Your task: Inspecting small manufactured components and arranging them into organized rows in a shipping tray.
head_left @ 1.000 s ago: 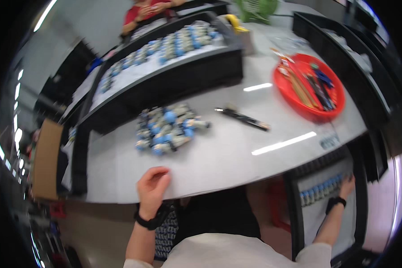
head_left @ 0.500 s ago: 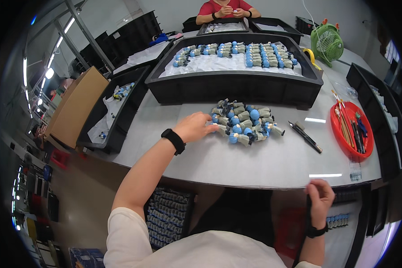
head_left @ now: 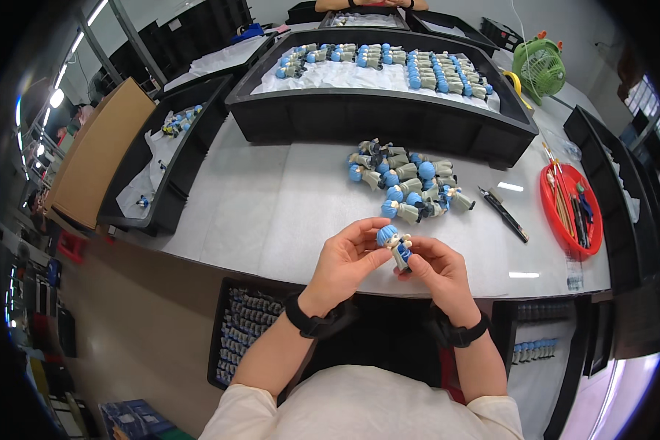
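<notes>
Between both hands, above the table's front edge, I hold a small blue-haired figurine (head_left: 400,249), tilted, with its front turned up. My left hand (head_left: 350,260) pinches it near the head and upper body. Fingers of my right hand (head_left: 438,273) grip its lower end. Just beyond lies a loose pile of similar figurines (head_left: 407,183) with blue hair and grey-beige clothing, resting at mixed angles. A black pen-like tool (head_left: 503,214) lies to the right of the pile.
A large black tray (head_left: 381,117) with rows of figurines stands behind the pile. Another black tray (head_left: 170,213) is at left, beside a cardboard box (head_left: 99,154). At right are a red basket (head_left: 599,227) of brushes and a green fan (head_left: 539,70). A person's arms (head_left: 330,4) show at the back.
My left hand has drawn back from the pile with a figurine. My right hand has come up from the lower right to meet it, and both now grip the figurine. The view has shifted.
</notes>
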The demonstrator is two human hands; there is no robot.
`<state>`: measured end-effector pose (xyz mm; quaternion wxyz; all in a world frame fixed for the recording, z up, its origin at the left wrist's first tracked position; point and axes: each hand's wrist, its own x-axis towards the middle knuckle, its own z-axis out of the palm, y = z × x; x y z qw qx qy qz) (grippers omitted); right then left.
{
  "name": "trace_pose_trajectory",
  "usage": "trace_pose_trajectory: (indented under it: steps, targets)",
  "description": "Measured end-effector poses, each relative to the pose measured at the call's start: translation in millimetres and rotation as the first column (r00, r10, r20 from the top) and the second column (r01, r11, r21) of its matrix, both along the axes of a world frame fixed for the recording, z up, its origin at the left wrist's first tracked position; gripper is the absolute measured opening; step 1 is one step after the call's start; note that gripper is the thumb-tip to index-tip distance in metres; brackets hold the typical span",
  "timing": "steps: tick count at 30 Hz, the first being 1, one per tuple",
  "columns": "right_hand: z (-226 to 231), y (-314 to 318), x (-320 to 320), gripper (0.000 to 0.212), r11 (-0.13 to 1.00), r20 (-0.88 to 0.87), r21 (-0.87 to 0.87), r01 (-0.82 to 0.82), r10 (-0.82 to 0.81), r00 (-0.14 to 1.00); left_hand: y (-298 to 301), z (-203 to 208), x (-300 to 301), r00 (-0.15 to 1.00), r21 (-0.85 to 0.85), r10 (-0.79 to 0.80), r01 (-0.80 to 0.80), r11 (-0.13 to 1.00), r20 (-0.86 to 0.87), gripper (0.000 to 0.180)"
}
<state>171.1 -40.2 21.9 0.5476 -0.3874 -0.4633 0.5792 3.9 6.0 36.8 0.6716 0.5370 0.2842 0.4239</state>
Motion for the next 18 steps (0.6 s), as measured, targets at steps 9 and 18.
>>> trace_pose_trajectory:
  steps: [9,18]
  targets:
    - [-8,-1,-1,0.036,0.996,-0.001,0.024,0.088,-0.088,0.996,10,-30,12,0.966,-0.2,0.064,-0.013,0.98,0.251,0.028]
    - [-14,-2,-6,0.044,0.961,0.119,0.166,0.22,-0.241,0.963,3,-29,11,0.973,-0.067,0.083,-0.07,0.995,0.216,0.025]
